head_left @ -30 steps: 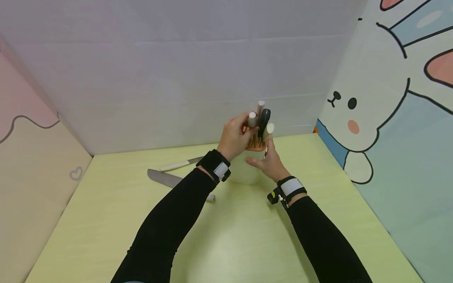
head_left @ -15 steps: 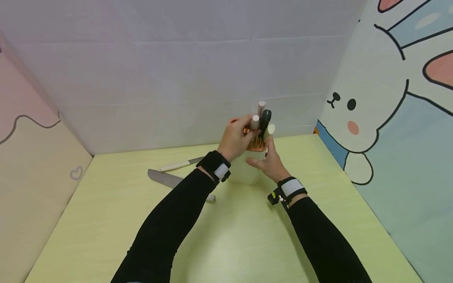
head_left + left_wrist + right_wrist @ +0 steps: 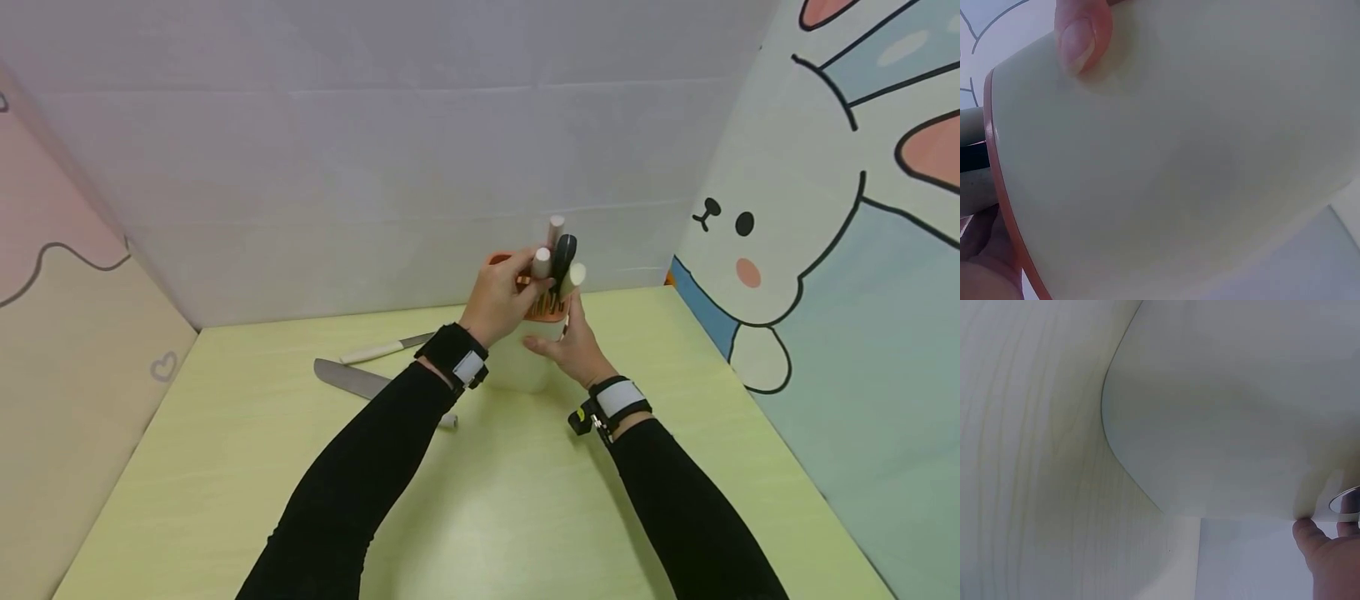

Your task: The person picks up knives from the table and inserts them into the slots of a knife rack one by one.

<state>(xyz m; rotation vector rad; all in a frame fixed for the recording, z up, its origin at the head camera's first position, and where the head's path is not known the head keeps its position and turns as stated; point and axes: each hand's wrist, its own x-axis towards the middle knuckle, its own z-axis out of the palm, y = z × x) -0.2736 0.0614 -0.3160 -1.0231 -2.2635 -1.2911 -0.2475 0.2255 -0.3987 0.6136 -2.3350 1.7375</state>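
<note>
A pale knife holder (image 3: 517, 362) with an orange slotted top (image 3: 551, 310) stands upright near the table's back edge. My left hand (image 3: 497, 293) pinches the white handle (image 3: 541, 263) of a knife between thumb and fingers at that top; its blade is hidden inside. Two more light handles (image 3: 573, 277) and a black handle (image 3: 562, 254) stick up close by. My right hand (image 3: 577, 346) grips the holder's right side, thumb on the front. That thumb (image 3: 1084, 44) presses the pale wall in the left wrist view. In the right wrist view, right-hand fingers (image 3: 1312, 537) touch the wall beside an oval cutout.
On the table (image 3: 480, 500), left of the holder, lie a broad-bladed knife (image 3: 348, 377) and a slimmer white-handled knife (image 3: 371, 351), both partly behind my left arm. A grey-white wall (image 3: 375, 167) rises directly behind, and a rabbit-printed wall (image 3: 795, 250) stands at the right.
My left hand and the pinched handle have shifted slightly right and down, baring the left part of the orange rim. The right hand keeps its grip on the holder.
</note>
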